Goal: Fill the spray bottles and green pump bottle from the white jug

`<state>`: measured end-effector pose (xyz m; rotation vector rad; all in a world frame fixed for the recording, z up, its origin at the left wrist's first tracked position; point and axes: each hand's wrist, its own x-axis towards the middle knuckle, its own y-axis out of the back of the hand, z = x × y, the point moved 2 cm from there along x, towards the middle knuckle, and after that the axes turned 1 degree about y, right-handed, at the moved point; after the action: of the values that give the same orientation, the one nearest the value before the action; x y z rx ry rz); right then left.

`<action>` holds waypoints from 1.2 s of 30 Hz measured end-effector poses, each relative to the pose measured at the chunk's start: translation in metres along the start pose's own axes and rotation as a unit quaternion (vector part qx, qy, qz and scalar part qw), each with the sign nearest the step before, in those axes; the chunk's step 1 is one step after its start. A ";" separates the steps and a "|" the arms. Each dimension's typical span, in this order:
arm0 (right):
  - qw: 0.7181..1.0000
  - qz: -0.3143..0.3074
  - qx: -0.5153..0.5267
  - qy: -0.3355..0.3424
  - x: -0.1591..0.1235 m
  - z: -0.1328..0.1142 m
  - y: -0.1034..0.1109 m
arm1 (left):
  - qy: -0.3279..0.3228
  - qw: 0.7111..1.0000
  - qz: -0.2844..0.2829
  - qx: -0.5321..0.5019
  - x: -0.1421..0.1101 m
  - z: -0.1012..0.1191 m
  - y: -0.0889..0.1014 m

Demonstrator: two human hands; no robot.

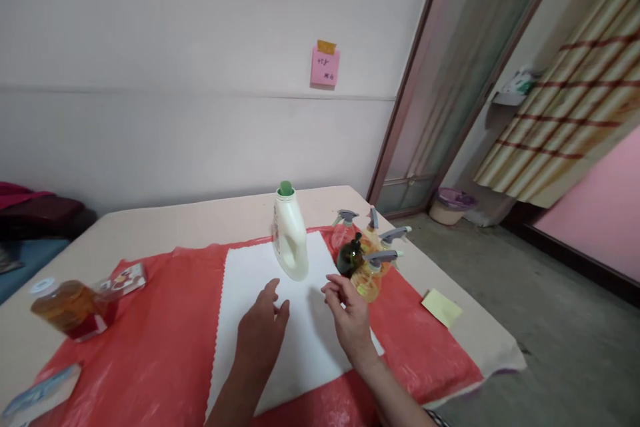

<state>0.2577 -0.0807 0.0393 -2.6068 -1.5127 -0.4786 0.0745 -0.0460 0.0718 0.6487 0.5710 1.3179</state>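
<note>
My left hand point(263, 327) hovers over a white cloth point(293, 360), thumb and fingers apart, with nothing in it. To its right my right hand point(347, 317) is also held above the cloth, fingers loosely curved and parted, and likewise bare. Just beyond both hands stands a pale detergent jug point(291, 230) with a side handle and a green cap point(285, 188) at its neck. Neither hand touches the jug. Beyond my right hand is a cluster of several spray bottles point(367, 283) with grey trigger heads, around a dark green round bottle point(349, 257).
A red plastic sheet point(175, 333) covers much of the table point(165, 223). On the left are a jar of amber liquid point(70, 307), a small box point(129, 280) and a blue-white packet point(43, 393). Yellow sticky notes point(442, 307) lie right. A lined bin point(447, 208) stands on the floor.
</note>
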 end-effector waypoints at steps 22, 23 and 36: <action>0.997 -0.066 -0.012 0.025 -0.004 -0.020 0.005 | -0.072 0.979 0.181 -0.065 -0.018 0.012 -0.019; 0.998 -0.060 -0.011 0.025 -0.003 -0.018 0.005 | -0.063 0.977 0.181 -0.091 -0.018 0.013 -0.020; 0.990 -0.113 -0.030 -0.083 0.013 0.015 -0.003 | 0.019 0.984 0.045 -0.174 -0.004 0.003 -0.023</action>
<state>0.2642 -0.0651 0.0290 -2.5884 -1.8871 -0.3372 0.0917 -0.0530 0.0579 0.3654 0.3311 1.4740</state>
